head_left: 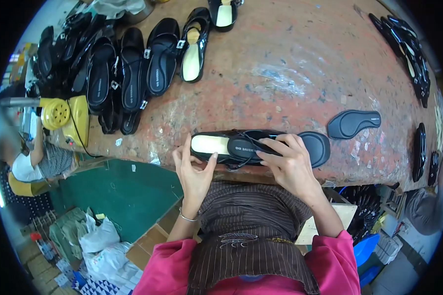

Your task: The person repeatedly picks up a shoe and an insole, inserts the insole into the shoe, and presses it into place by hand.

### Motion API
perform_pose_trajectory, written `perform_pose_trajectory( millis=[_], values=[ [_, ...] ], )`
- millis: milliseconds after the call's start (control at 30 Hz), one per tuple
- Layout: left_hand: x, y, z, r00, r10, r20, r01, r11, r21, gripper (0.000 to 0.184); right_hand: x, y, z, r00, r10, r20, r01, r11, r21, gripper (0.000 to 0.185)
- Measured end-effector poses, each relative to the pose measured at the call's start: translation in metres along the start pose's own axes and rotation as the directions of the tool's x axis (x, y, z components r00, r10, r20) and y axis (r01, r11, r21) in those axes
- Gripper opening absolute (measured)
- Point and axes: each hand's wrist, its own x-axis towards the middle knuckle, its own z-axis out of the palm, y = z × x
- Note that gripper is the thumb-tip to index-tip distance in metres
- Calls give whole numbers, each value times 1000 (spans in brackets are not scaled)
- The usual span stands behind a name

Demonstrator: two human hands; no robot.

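A black strappy shoe (221, 160) lies sideways at the table's near edge, its cream inner sole (209, 144) bare at the left end. My left hand (194, 172) grips that end, thumb on the near side and fingers at the far side. Inside the shoe, a black insole with pale lettering (241, 147) covers the part to the right of the cream area. My right hand (290, 162) is closed with its fingertips on this insole, beside the thin straps. A rounded black insole end (316, 148) shows beyond my right hand; I cannot tell whether it is the same piece.
A loose black insole (354, 124) lies to the right. Several black shoes (128, 73) line the table's left side, and more (408, 54) stand at the right edge. A yellow device with a cord (76, 118) sits at the left edge, near another person (39, 157).
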Motion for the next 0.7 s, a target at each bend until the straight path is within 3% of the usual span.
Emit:
perform_pose_trajectory(
  millis=[100, 400, 700],
  values=[
    [-1, -1, -3, 994, -83, 65, 99, 951, -292, 92, 12, -9, 16, 1000, -25, 1, 25, 998, 52, 24],
    [5, -6, -8, 989, -95, 109, 124, 946, -300, 92, 37, -23, 59, 999, -30, 23, 26, 985, 172, 6],
    [9, -3, -14, 984, -81, 162, 129, 941, -312, 94, 44, -22, 65, 996, 41, 75, -55, 980, 190, 6]
  ],
)
